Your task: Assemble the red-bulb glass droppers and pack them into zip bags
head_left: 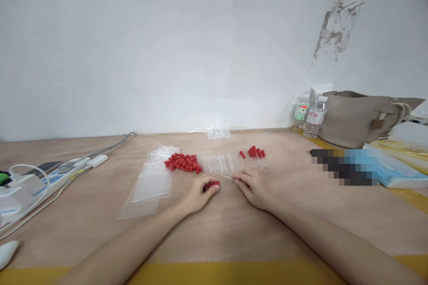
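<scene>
Head view: where are the hands?

Low over the surface (214, 238), facing each other. The left hand (199, 195) is curled nearly closed, thumb against fingers, around at least one red bulb (214, 184); whether more sit in the palm, I can't tell. The right hand (254, 188) has its fingertips pinched together on what looks like a slim clear tube (228, 177), its far end pointing left.

Why hold it so near the tip of the fingers?

Probably for aim — a thin tube seems easier to line up when most of its length sticks out towards the bulb.

And the rest?

The heap of red bulbs (182, 163) lies beyond the left hand, and the row of clear tubes (220, 164) right beside it, side by side. I'd say each stock is put within easy reach of the hand that uses it.

What's on the right?

Bulb-topped tubes (258, 156), fanned with red ends away from the person — likely set apart so they don't mix with the bare ones. Flat clear bags (150, 182) lie left of the heap, leaving the middle for the hands.
</scene>
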The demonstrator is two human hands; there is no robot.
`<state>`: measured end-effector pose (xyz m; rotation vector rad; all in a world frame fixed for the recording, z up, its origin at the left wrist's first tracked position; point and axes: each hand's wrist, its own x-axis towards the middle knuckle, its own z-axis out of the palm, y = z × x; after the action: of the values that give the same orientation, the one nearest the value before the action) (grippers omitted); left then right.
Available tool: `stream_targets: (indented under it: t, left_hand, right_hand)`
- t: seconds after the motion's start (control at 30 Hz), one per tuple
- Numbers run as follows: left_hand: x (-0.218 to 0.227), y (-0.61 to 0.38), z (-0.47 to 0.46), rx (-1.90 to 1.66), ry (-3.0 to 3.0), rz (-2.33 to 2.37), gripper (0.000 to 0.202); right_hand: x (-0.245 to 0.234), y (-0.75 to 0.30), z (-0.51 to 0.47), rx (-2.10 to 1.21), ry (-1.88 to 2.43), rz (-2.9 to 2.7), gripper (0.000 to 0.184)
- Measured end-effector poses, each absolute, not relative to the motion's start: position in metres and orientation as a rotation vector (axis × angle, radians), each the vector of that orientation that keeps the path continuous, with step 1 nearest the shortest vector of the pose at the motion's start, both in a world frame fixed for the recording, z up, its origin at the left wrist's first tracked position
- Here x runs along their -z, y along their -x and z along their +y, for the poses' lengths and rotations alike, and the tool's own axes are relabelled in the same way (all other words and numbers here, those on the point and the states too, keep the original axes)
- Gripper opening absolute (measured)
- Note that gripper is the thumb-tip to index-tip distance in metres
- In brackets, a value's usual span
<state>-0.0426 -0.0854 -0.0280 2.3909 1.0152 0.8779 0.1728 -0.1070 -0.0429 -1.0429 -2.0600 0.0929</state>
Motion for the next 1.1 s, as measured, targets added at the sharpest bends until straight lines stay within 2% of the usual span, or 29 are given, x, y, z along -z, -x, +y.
stream_targets:
  t: [0.53, 0.83, 1.1]
  left_hand:
    - [0.033, 0.041, -0.079, -0.912, -2.111, 0.864, 0.02]
    - [0.03, 0.042, -0.086, -0.915, -2.243, 0.86, 0.016]
    - [0.028, 0.042, -0.09, -0.853, -2.484, 0.9, 0.018]
  right_hand:
    - [0.041, -0.166, -0.109, -0.19, 1.052, -2.191, 0.023]
    - [0.044, -0.171, -0.105, -0.21, 0.979, -2.257, 0.024]
    - [0.036, -0.169, -0.111, 0.126, 0.97, -2.354, 0.026]
